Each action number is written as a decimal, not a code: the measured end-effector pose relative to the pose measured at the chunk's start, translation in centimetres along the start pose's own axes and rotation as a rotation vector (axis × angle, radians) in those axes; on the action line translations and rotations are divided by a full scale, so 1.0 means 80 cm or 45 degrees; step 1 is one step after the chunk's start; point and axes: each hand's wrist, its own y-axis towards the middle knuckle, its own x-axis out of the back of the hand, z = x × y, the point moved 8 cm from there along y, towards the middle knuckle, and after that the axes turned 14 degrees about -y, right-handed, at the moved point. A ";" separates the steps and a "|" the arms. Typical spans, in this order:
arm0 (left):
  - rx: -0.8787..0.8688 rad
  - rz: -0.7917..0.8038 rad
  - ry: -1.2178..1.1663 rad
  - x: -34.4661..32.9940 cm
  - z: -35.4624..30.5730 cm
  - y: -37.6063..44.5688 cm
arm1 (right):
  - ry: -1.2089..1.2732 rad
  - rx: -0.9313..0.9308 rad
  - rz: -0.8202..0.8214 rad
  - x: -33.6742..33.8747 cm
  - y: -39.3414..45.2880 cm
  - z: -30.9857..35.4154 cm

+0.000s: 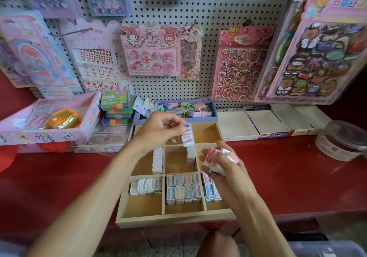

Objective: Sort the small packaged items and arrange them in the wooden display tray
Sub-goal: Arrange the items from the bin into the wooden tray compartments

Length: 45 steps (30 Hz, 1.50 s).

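My left hand (pixel 158 129) pinches one small white pack (pixel 187 135) with blue and red marks. I hold it up over the far middle part of the wooden tray (pixel 170 220). Just under it, a short stack of white packs (pixel 191 154) stands in the middle box of the tray.

My right hand (pixel 222 163) is curled around a bunch of pink and white packs (pixel 218 160). It hangs over the right side of the tray, near the middle row.

The tray sits on the red desk (pixel 288 177) and has many small boxes. A row of white packs (pixel 157 160) stands in the middle left box. In the near row, white packs (pixel 146 186) lie on the left, grey, pink and blue packs (pixel 183 190) fill the middle box, and blue and pink packs (pixel 210 190) lie on the right.

Far behind the tray is a blue box of little things (pixel 174 110). To the right stand open white boxes (pixel 264 123) and a clear round tub (pixel 343 141). To the left is a pink box (pixel 49 117). Sticker sheets hang on the white peg wall (pixel 214 12).
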 end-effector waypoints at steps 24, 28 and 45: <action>0.016 -0.314 0.630 0.109 0.080 0.021 | -0.117 -0.036 0.014 -0.012 -0.009 -0.007; -0.049 -0.341 0.680 0.106 0.083 0.012 | -0.107 -0.051 -0.004 -0.009 -0.008 -0.010; 0.108 -0.343 0.734 0.102 0.092 0.021 | -0.181 -0.056 -0.026 -0.013 -0.005 -0.020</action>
